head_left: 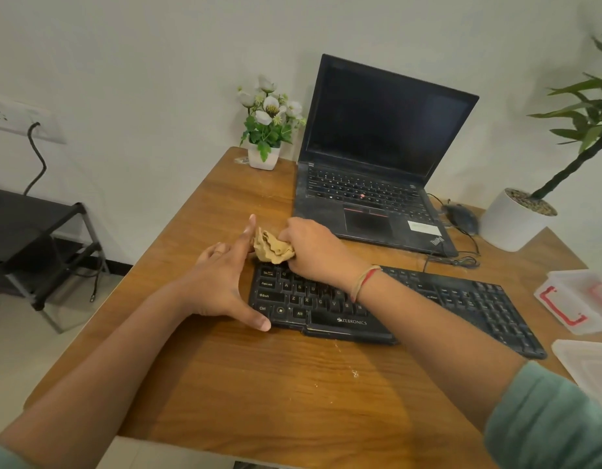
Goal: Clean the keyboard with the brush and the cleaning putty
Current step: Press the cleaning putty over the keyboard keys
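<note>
A black keyboard [411, 306] lies across the middle of the wooden table [275, 384]. My right hand [313, 248] grips a lump of tan cleaning putty [270, 247] and holds it at the keyboard's far left corner. My left hand [221, 279] rests spread against the keyboard's left end, its thumb on the front left corner and a finger pointing up beside the putty. No brush is in sight.
An open black laptop [370, 184] stands behind the keyboard, with a mouse [462, 216] to its right. A small flower pot [264, 154] and a larger white plant pot [511, 221] sit at the back. White plastic containers [577, 299] lie at the right edge.
</note>
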Demonstrator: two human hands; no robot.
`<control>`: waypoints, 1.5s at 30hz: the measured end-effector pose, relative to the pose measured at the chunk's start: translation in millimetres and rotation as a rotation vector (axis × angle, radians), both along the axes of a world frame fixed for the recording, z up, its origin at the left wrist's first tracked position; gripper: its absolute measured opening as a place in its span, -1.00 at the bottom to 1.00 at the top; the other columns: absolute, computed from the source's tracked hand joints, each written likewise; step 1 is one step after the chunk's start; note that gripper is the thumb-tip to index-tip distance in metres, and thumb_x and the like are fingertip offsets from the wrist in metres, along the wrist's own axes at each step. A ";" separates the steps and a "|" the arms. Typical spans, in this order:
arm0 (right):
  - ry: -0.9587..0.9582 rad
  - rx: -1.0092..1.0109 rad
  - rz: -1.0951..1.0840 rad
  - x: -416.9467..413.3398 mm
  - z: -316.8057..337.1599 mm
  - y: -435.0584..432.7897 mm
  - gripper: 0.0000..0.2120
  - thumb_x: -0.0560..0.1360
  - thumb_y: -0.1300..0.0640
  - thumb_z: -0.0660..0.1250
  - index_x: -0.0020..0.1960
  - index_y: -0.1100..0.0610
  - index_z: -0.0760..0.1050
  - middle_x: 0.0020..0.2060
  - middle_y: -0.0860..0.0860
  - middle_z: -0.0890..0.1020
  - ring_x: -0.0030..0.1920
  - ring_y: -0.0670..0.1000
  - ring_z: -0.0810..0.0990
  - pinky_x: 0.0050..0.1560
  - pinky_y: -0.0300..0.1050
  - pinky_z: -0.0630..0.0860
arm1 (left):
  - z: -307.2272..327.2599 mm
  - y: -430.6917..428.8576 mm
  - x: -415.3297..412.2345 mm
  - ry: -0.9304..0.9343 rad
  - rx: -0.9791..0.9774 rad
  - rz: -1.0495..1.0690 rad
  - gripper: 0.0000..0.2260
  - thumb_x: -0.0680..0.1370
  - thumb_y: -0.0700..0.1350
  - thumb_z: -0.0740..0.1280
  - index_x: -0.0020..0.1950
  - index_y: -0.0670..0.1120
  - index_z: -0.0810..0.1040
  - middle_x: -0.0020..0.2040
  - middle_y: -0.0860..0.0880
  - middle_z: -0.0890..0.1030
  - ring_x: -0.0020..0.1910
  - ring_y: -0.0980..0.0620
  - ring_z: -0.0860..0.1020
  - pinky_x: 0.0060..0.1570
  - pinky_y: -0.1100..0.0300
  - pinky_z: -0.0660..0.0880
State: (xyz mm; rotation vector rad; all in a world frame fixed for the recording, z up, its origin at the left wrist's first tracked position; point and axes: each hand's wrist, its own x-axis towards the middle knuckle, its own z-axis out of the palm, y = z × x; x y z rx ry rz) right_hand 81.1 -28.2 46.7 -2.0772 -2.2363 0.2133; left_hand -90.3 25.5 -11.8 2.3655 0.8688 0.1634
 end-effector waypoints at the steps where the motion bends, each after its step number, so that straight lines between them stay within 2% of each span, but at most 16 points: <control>1: 0.039 -0.048 0.000 2.2 5.7 0.4 -0.70 0.44 0.30 0.30 -0.41 0.07 0.35 -0.31 -0.01 0.46 -0.30 -0.06 0.42 -0.25 -0.15 0.37 | -0.8 0.7 0.4 -0.004 0.002 -0.004 0.35 -0.04 0.52 0.40 0.31 0.27 -0.60 0.56 -0.05 -0.01 0.52 -0.12 -0.04 0.44 0.05 -0.18; 3: 0.126 -0.011 -0.053 5.3 13.4 6.6 -0.66 0.44 0.30 0.29 -0.45 0.03 0.32 -0.39 -0.05 0.46 -0.33 -0.09 0.42 -0.26 -0.17 0.35 | -4.2 3.7 0.7 -0.009 0.009 -0.016 0.37 -0.06 0.56 0.36 0.39 0.22 -0.53 0.55 -0.02 0.03 0.52 -0.11 -0.01 0.45 0.04 -0.18; 6: 0.187 0.170 -0.125 -2.2 10.2 13.1 -0.70 0.47 0.25 0.31 -0.38 0.03 0.35 -0.35 -0.09 0.46 -0.27 -0.07 0.44 -0.24 -0.20 0.35 | -9.2 7.8 0.8 -0.009 0.046 -0.017 0.38 -0.09 0.61 0.32 0.49 0.13 -0.35 0.53 0.03 0.14 0.50 -0.08 0.09 0.49 -0.07 -0.12; 8: 0.150 0.084 -0.043 -9.9 -0.5 9.4 -0.77 0.48 0.29 0.29 -0.30 0.07 0.41 -0.28 -0.03 0.51 -0.23 -0.03 0.48 -0.21 -0.15 0.43 | -9.6 8.7 0.9 0.000 0.071 -0.018 0.36 -0.11 0.63 0.27 0.50 0.10 -0.25 0.51 0.03 0.15 0.48 -0.07 0.12 0.49 -0.04 -0.09; 12: -0.012 0.002 0.112 -7.0 -5.2 -4.4 -0.76 0.47 0.29 0.32 -0.31 0.04 0.45 -0.32 -0.04 0.56 -0.29 -0.05 0.53 -0.26 -0.20 0.45 | -4.7 4.3 1.1 0.007 0.023 -0.001 0.38 -0.08 0.57 0.35 0.32 0.23 -0.62 0.56 -0.09 0.01 0.52 -0.14 -0.04 0.48 -0.02 -0.17; 15: 0.051 -0.123 0.090 8.4 15.4 0.5 -0.68 0.47 0.34 0.28 -0.38 0.02 0.42 -0.37 -0.07 0.53 -0.34 -0.16 0.47 -0.34 -0.37 0.39 | -4.7 4.2 1.0 0.000 -0.001 0.008 0.37 -0.08 0.56 0.37 0.30 0.27 -0.62 0.55 -0.11 0.04 0.52 -0.14 -0.03 0.46 0.00 -0.17; 18: 0.194 0.009 -0.033 25.3 21.7 15.5 -0.83 0.45 0.34 0.29 -0.28 0.19 0.55 -0.31 0.02 0.60 -0.23 -0.04 0.54 -0.19 -0.20 0.45 | -10.1 8.1 1.3 -0.010 0.012 -0.004 0.37 -0.06 0.55 0.40 0.33 0.27 -0.59 0.56 -0.05 0.07 0.52 -0.13 -0.02 0.49 -0.09 -0.15; 20: 0.182 0.052 -0.017 24.0 12.3 13.6 -0.83 0.46 0.34 0.30 -0.29 0.19 0.54 -0.31 0.00 0.59 -0.22 -0.03 0.54 -0.16 -0.15 0.47 | -10.5 8.3 2.1 -0.009 0.005 -0.006 0.35 -0.05 0.55 0.40 0.30 0.30 -0.60 0.56 -0.04 0.07 0.53 -0.12 -0.03 0.48 -0.08 -0.16; 24: 0.051 -0.055 0.170 18.4 -0.1 -4.8 -0.87 0.49 0.29 0.33 -0.21 0.18 0.60 -0.17 -0.05 0.63 -0.17 -0.07 0.57 -0.13 -0.19 0.51 | -8.8 7.7 1.7 0.000 0.013 -0.012 0.33 -0.05 0.55 0.38 0.29 0.31 -0.60 0.55 -0.04 0.07 0.52 -0.09 0.00 0.48 -0.05 -0.14; 26: 0.064 -0.120 0.181 30.3 10.0 -5.9 -0.78 0.49 0.32 0.31 -0.30 0.12 0.55 -0.29 -0.13 0.57 -0.27 -0.19 0.52 -0.23 -0.30 0.45 | -9.2 8.2 0.8 -0.005 0.013 -0.014 0.35 -0.04 0.55 0.39 0.32 0.29 -0.59 0.55 0.01 0.11 0.52 -0.06 0.01 0.48 -0.07 -0.13; 28: 0.100 -0.130 0.097 41.9 19.6 -5.1 -0.71 0.48 0.34 0.28 -0.37 0.09 0.49 -0.38 -0.09 0.55 -0.34 -0.20 0.48 -0.31 -0.33 0.40 | -9.2 8.7 0.1 -0.003 0.014 -0.027 0.35 -0.03 0.54 0.39 0.33 0.28 -0.59 0.54 0.06 0.12 0.52 -0.04 0.01 0.48 -0.04 -0.15; 32: 0.226 0.138 -0.143 46.1 6.0 -3.6 -0.78 0.48 0.32 0.27 -0.30 0.13 0.51 -0.34 0.00 0.58 -0.25 -0.03 0.53 -0.20 -0.10 0.47 | -7.7 7.0 0.7 -0.002 0.003 -0.028 0.35 -0.04 0.54 0.40 0.32 0.29 -0.58 0.55 0.06 0.11 0.52 -0.06 -0.03 0.47 -0.01 -0.20; 34: 0.111 0.081 -0.059 32.5 -10.0 -10.7 -0.78 0.49 0.34 0.26 -0.23 0.08 0.52 -0.30 -0.05 0.58 -0.19 -0.03 0.54 -0.13 -0.13 0.48 | -7.7 7.1 0.4 0.002 -0.001 -0.018 0.35 -0.05 0.54 0.40 0.33 0.29 -0.58 0.54 0.02 0.11 0.52 -0.08 -0.02 0.48 -0.02 -0.18; 37: -0.088 0.046 0.073 31.9 -20.4 -17.7 -0.76 0.51 0.29 0.29 0.08 0.05 0.61 -0.04 0.03 0.66 0.02 0.02 0.61 0.03 -0.05 0.58 | -7.2 6.7 0.2 0.012 0.008 -0.008 0.36 -0.06 0.55 0.39 0.33 0.30 -0.57 0.54 -0.02 0.11 0.52 -0.12 0.00 0.48 -0.10 -0.13; 41: -0.113 -0.096 0.103 47.2 7.9 -18.4 -0.87 0.50 0.20 0.32 -0.15 0.08 0.63 -0.16 -0.01 0.66 -0.13 -0.03 0.61 -0.10 -0.09 0.57 | -5.8 5.8 0.4 0.025 0.006 -0.009 0.37 -0.07 0.54 0.40 0.35 0.28 -0.55 0.56 -0.02 0.04 0.53 -0.10 -0.05 0.48 -0.08 -0.16; 45: -0.036 0.103 -0.029 36.3 6.2 -9.9 -0.82 0.51 0.19 0.30 -0.26 0.14 0.55 -0.24 -0.01 0.62 -0.21 -0.01 0.58 -0.15 -0.06 0.56 | -3.6 3.1 -0.4 0.035 0.013 -0.010 0.35 -0.05 0.53 0.38 0.36 0.26 -0.55 0.56 -0.03 -0.01 0.52 -0.12 -0.07 0.46 -0.01 -0.19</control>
